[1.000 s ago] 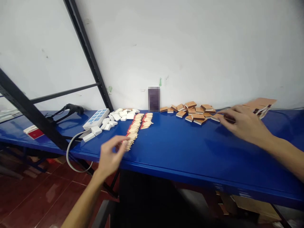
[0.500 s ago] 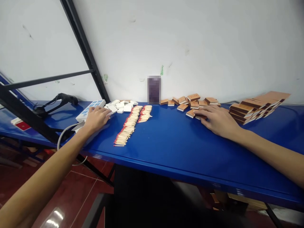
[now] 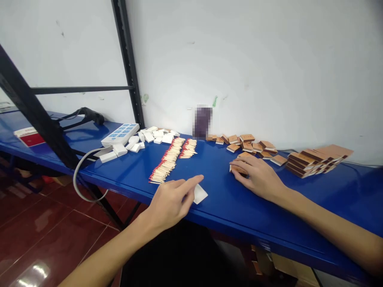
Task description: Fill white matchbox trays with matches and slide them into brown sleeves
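Note:
Near the table's front edge, my left hand (image 3: 172,199) is closed on a white matchbox tray (image 3: 201,194), its index finger stretched out over it. My right hand (image 3: 260,178) rests on the blue table with fingers curled round an orange-brown matchbox sleeve (image 3: 238,171); another sleeve lies partly hidden under its fingertips. Behind that hand is a loose heap of matchbox sleeves (image 3: 247,146). A long row of red-tipped matches (image 3: 167,159) and a shorter row of matches (image 3: 188,149) lie between the hands and the wall. Several white trays (image 3: 149,137) are scattered at the back left.
On the right stands a neat stack of matchboxes (image 3: 308,162). A white power strip (image 3: 121,134) with a grey cable (image 3: 75,181) sits on the left, beside a black metal frame (image 3: 130,67). A blurred dark object (image 3: 202,122) leans against the wall.
My left hand has come from the white trays to the front middle, bringing one tray. My right hand has drawn a sleeve from the heap towards me. The view has shifted slightly.

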The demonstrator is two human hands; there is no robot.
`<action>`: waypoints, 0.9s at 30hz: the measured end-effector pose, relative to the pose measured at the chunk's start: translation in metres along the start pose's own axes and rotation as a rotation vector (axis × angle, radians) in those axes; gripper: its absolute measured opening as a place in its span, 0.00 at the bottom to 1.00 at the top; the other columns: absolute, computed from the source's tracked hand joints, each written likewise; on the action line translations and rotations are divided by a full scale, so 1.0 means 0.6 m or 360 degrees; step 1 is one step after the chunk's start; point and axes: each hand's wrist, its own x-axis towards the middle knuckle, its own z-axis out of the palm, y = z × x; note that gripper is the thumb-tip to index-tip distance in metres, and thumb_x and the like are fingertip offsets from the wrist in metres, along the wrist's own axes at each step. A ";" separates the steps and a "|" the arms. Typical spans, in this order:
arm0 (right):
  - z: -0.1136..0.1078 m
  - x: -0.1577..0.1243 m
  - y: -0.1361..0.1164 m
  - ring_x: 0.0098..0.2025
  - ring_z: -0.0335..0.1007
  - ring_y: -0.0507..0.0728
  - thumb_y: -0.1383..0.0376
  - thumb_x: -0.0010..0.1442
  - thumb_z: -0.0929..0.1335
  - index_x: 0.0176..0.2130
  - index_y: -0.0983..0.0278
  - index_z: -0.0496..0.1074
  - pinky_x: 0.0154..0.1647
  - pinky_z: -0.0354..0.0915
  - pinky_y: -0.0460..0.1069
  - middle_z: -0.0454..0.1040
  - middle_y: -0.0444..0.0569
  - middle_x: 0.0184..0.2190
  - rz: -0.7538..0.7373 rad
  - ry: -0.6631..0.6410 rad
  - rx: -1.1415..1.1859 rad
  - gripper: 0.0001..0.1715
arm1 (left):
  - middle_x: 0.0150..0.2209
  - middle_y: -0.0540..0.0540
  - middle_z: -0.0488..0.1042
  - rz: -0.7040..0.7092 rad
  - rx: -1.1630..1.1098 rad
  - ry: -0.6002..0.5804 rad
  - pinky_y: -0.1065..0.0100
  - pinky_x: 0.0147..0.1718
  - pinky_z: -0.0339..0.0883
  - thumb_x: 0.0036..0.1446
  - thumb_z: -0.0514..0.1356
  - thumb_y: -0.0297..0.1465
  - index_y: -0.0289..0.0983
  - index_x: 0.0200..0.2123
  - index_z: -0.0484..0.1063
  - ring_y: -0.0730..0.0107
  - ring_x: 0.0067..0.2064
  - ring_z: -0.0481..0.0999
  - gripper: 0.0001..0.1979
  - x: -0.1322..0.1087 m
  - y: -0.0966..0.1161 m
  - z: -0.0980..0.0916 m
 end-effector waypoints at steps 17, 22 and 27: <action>0.109 0.197 -0.119 0.31 0.68 0.53 0.66 0.59 0.67 0.36 0.63 0.79 0.33 0.58 0.47 0.75 0.46 0.29 0.0364 -0.0270 0.0780 0.10 | 0.42 0.41 0.71 -0.0409 0.0360 -0.0259 0.60 0.36 0.73 0.67 0.50 0.40 0.37 0.59 0.66 0.57 0.41 0.76 0.22 -0.027 -0.008 0.004; 0.104 0.198 -0.121 0.32 0.68 0.54 0.65 0.60 0.65 0.35 0.63 0.79 0.34 0.58 0.48 0.77 0.47 0.30 0.0381 -0.0343 0.0758 0.12 | 0.46 0.40 0.71 -0.0438 0.0065 -0.0591 0.55 0.44 0.72 0.64 0.55 0.43 0.38 0.63 0.63 0.55 0.44 0.75 0.27 -0.022 -0.011 -0.036; 0.105 0.202 -0.121 0.30 0.67 0.54 0.65 0.60 0.66 0.34 0.63 0.78 0.31 0.56 0.48 0.75 0.46 0.27 0.0389 -0.0339 0.0757 0.10 | 0.46 0.42 0.70 -0.0441 -0.0101 -0.0704 0.58 0.46 0.70 0.65 0.56 0.43 0.40 0.64 0.62 0.59 0.44 0.75 0.27 -0.021 -0.020 -0.055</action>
